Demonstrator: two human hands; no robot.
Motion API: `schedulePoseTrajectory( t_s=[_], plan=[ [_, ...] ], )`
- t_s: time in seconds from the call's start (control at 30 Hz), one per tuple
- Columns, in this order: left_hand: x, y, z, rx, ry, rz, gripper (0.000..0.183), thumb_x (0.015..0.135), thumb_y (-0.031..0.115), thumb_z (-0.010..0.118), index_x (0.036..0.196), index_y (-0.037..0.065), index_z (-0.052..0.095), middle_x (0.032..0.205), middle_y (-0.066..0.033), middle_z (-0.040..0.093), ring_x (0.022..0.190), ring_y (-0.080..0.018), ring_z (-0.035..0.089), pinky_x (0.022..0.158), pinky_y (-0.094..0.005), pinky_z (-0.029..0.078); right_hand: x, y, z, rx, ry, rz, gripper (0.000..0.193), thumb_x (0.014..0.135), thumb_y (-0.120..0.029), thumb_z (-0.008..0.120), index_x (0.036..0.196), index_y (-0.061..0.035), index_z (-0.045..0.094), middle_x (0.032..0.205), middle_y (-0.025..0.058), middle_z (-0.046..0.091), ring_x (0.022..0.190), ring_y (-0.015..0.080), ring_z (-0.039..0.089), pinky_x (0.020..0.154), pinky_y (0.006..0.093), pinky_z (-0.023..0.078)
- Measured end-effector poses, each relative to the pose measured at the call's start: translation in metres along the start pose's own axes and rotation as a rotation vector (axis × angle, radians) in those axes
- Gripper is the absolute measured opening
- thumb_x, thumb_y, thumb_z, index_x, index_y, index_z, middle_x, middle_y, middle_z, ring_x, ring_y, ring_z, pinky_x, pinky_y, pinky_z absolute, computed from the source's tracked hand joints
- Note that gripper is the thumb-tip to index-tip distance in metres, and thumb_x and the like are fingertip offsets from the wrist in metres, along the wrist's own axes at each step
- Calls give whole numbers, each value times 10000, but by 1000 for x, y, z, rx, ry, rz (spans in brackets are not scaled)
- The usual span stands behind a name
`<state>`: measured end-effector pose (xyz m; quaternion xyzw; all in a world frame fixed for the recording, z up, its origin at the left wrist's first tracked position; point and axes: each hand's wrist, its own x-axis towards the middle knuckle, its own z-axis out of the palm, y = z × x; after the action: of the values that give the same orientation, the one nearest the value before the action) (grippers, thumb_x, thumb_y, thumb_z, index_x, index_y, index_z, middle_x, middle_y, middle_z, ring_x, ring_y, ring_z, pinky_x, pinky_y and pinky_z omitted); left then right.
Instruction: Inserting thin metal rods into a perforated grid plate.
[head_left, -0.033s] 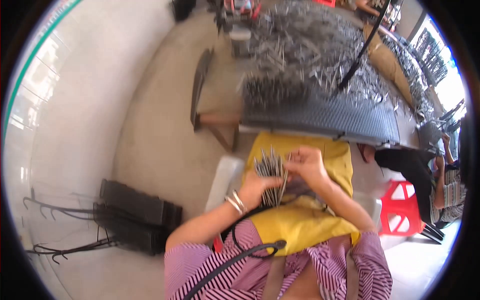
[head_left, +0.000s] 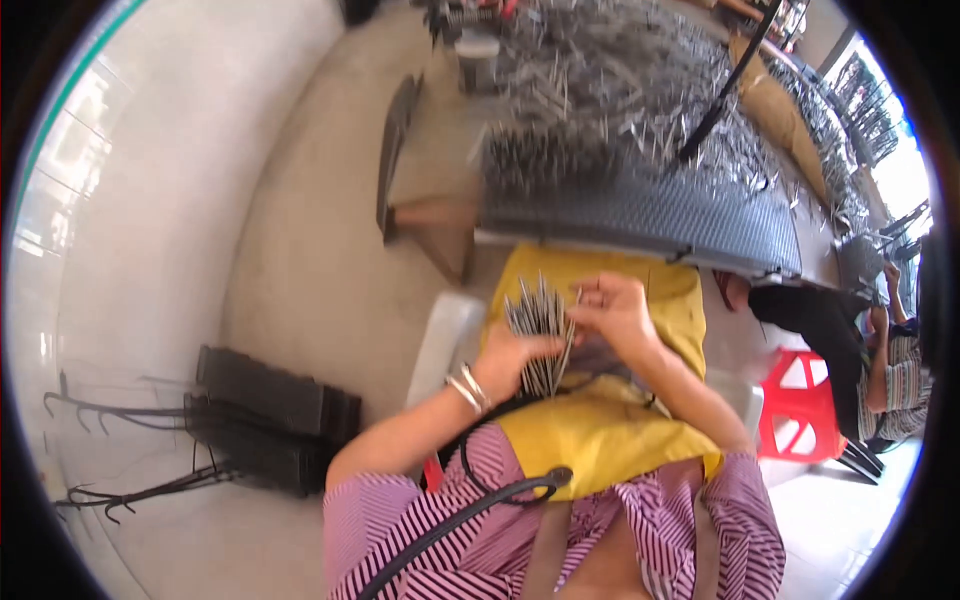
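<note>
My left hand [head_left: 506, 360] is wrapped around a bundle of thin grey metal-looking strips [head_left: 538, 322], their pointed ends fanning upward. The thumb lies across the front of the bundle. Close against its right side, my right hand [head_left: 618, 318] has its thumb and fingertips pinched on a single thin strip at the bundle's edge. Both hands are above a yellow apron [head_left: 590, 460] spread over my lap. Exactly what the strips are cannot be made out.
Ahead stands a work table with a dark ribbed edge [head_left: 640, 215], heaped with loose grey strips [head_left: 620, 80]. A pale bucket [head_left: 477, 62] is at its left. Black boxes [head_left: 270, 415] and hooked rods lie left. A red stool [head_left: 800, 405] and a seated person [head_left: 895, 365] are right.
The whole view has shifted slightly, so surroundings sit a little higher in the picture. Both hands keep their grip on the strips, with only a small movement of the right fingers.
</note>
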<state>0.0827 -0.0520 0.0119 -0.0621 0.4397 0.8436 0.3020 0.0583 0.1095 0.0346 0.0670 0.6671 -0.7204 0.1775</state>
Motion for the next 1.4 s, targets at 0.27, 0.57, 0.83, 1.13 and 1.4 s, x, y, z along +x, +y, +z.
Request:
schedulePoseTrajectory(
  t_s=[0.27, 0.57, 0.83, 1.13, 1.4],
  plan=[
    [7, -2, 0, -89, 187, 80, 206, 658, -34, 601, 861, -20, 569, 766, -89, 608, 674, -177, 593, 627, -280, 482, 6, -14, -10, -86, 22, 4, 254, 714, 54, 590, 951, 94, 508, 702, 132, 607, 522, 156, 576, 452, 224, 467],
    [4, -7, -15, -151, 164, -54, 91, 704, 26, 619, 750, -8, 548, 628, -112, 582, 549, -192, 581, 504, -293, 495, 55, -75, 13, -309, 302, -641, 200, 765, 22, 569, 958, 58, 534, 823, 118, 629, 646, 127, 597, 562, 198, 485],
    [5, -5, -13, -178, 185, -95, 96, 697, 22, 618, 750, -11, 545, 629, -113, 582, 550, -188, 581, 502, -288, 492, 96, -71, 35, -454, 204, -1045, 205, 759, 34, 571, 961, 11, 544, 819, 59, 639, 653, 85, 595, 604, 178, 484],
    [4, -1, -10, -218, 198, -126, 123, 676, -3, 615, 776, -46, 558, 622, -115, 578, 518, -179, 572, 447, -268, 460, 102, -66, 45, -502, 188, -999, 187, 772, 37, 555, 958, 22, 536, 823, 63, 639, 687, 95, 599, 630, 193, 490],
    [4, 0, -9, -242, 203, -131, 130, 669, -18, 611, 773, -45, 539, 628, -116, 572, 512, -184, 570, 437, -279, 465, 105, -60, 43, -464, 168, -940, 179, 777, 34, 552, 954, 35, 529, 836, 84, 635, 697, 112, 602, 637, 199, 488]
  ],
)
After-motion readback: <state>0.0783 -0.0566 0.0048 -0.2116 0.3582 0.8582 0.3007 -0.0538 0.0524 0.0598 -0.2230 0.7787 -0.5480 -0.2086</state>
